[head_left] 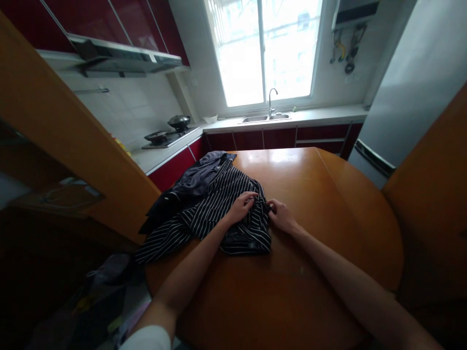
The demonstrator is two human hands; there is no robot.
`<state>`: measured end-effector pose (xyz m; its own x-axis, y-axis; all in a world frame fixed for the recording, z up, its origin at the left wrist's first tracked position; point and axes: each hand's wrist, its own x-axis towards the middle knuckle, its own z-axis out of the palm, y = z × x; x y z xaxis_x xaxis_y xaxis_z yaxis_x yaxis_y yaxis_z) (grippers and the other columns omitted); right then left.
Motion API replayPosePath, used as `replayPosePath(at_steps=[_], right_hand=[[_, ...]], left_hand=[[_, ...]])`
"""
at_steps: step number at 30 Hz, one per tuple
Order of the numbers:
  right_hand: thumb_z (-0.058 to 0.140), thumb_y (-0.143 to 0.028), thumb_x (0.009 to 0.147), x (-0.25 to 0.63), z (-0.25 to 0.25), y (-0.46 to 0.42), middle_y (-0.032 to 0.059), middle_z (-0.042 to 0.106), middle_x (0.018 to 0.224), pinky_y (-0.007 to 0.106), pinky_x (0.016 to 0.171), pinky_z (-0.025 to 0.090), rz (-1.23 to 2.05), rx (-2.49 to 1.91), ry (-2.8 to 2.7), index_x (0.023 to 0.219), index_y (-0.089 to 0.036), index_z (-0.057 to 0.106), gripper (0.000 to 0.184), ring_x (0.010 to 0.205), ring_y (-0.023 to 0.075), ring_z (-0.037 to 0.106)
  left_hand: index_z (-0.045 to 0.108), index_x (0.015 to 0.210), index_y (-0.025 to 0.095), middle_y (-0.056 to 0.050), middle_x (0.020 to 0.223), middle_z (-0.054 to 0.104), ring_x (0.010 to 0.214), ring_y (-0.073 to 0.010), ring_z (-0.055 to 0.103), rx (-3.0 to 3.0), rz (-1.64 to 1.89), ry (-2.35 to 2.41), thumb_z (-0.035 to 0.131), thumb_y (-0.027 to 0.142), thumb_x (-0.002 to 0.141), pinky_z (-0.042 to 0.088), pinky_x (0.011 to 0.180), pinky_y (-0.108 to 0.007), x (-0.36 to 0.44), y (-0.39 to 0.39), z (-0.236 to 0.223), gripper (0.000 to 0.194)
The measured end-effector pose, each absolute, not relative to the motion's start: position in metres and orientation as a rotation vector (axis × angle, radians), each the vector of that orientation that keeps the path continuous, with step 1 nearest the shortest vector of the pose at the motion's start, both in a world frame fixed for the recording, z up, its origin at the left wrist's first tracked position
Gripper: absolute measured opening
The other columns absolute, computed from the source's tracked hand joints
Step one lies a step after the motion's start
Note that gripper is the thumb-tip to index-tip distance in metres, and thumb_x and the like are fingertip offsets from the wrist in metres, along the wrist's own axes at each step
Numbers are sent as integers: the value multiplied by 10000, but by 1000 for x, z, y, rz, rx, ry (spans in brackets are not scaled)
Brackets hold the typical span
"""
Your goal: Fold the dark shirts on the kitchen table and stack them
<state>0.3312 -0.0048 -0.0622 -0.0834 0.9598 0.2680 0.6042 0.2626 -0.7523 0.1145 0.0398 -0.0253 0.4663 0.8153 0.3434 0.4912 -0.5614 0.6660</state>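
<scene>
Right hand (280,214): fingers curled nearly closed, fingertips pinching the right edge of a black-and-white striped garment (226,187). Left hand (241,206): palm down on the same garment, fingers part-bent over its folds; could not tell whether they gripped any cloth.

Striped garment lay directly beneath the left hand and just to the left of the right hand, its bulk spreading left and away from both. One striped length reached the left edge of the tabletop (321,194); a folded part lay on the near side of the left hand. The cloth was bunched between the two hands.

Dark garment (199,175), grey and black, was heaped beyond and left of the striped one, touching it. Farther out: stove (177,138) with wok (178,122) at left, sink (251,119) straight ahead, below a bright window (237,58).
</scene>
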Motion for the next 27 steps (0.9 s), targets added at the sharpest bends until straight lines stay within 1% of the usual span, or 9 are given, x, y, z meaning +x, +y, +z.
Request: replayPosePath(at_steps=[2,4,8,11,14,17,19,24,27], right_hand=[[520,-191,759,342,-62,4,15,696,769,278,698,466,617,-1417,-1658,929,-217,717,261,716,183,622],[495,-211,745,357,-62,13,38,719,805,289,749,485,632,-1397,-1524,818,-201,714,231,778,195,647],[486,-260,733,384,-58,21,59,741,818,293,749,510,690,-1354,-1294,797,-183,724,257,807,208,666],[510,-282,719,398,-53,20,66,733,781,293,704,519,662,-1336,-1139,774,-173,729,250,765,211,665],[514,-287,716,410,-53,20,76,724,767,297,661,525,609,-1326,-1016,759,-167,728,249,723,210,660],[523,-288,707,420,-57,25,82,712,755,292,628,522,586,-1326,-957,747,-164,718,234,684,201,647],[526,-291,700,424,-60,29,78,703,743,288,618,521,592,-1340,-907,746,-165,711,229,674,195,641],[504,-267,683,446,-57,39,48,652,705,289,577,529,565,-1337,-637,772,-164,682,225,614,173,615],[486,-247,696,474,-53,42,47,635,731,293,598,543,446,-1362,-486,803,-169,657,216,651,177,628]], left_hand=[[653,1270,213,-97,1329,636,1264,-228,579,2299,899,1169,493,239,963,468,1089,-405,92,45,-33,347],[643,1296,208,-105,1379,606,1332,-244,528,2356,819,1299,523,257,956,395,1156,-437,74,46,-43,363],[588,1378,237,-112,1482,526,1429,-301,412,2381,693,1590,536,337,969,317,1179,-541,64,47,-62,424],[567,1392,279,-92,1492,521,1436,-308,389,2365,709,1715,483,350,1001,277,1175,-591,68,50,-68,406],[624,1307,265,-97,1385,595,1323,-296,496,2357,754,1768,516,331,980,339,1143,-546,68,51,-68,350],[710,1044,235,-88,1166,660,1142,-274,586,2370,767,1755,604,292,919,441,1052,-454,62,51,-65,174],[693,909,228,-76,1065,657,1081,-266,596,2366,789,1750,618,265,901,466,1005,-426,59,51,-62,84],[593,827,228,-55,936,624,948,-236,610,2271,996,1789,549,218,915,489,909,-381,62,47,-49,99],[543,818,235,-50,904,608,892,-227,602,2185,1172,1844,496,228,937,486,869,-365,65,43,-42,128]])
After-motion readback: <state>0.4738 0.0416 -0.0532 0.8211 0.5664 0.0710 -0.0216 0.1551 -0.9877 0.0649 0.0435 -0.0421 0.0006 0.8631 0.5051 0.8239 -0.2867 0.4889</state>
